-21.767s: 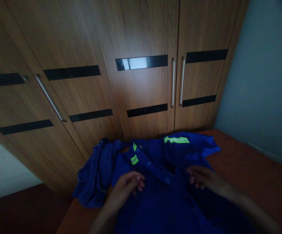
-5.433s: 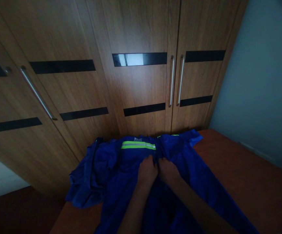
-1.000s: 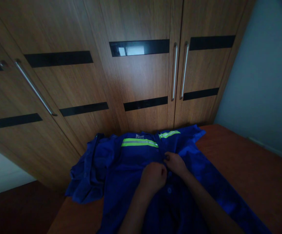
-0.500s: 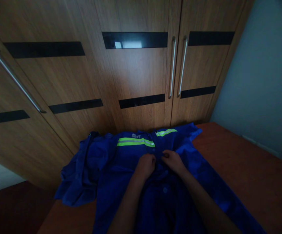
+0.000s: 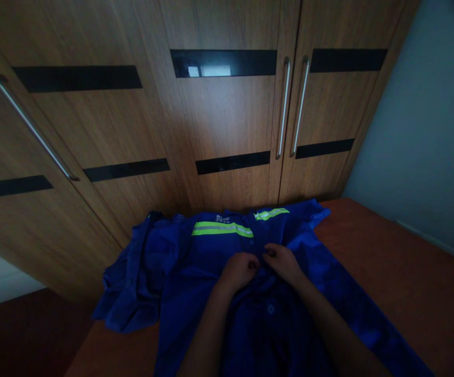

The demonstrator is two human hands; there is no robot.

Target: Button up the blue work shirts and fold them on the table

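Note:
A blue work jacket (image 5: 207, 262) lies spread out, its collar end toward the wardrobe. Yellow-green reflective strips (image 5: 222, 229) cross its chest, with small white lettering above the left one. My left hand (image 5: 240, 269) is closed on the jacket's front edge, fingers curled at the button placket. Close beside it, my right hand (image 5: 282, 261) pinches the placket's other side with thumb and forefinger. The fingertips nearly meet, and what lies between them is too dark to make out. One button (image 5: 271, 309) shows below the hands, another (image 5: 251, 242) just above.
A crumpled blue garment (image 5: 133, 283) lies at the jacket's left. Both rest on a reddish-brown surface (image 5: 372, 251). Behind stands a wooden wardrobe (image 5: 227, 115) with black strips and metal handles (image 5: 284, 107). A pale wall (image 5: 419, 131) rises at the right.
The view has shifted slightly, so everything sits a little further right. My left hand has moved a little toward the right hand and turned at the placket.

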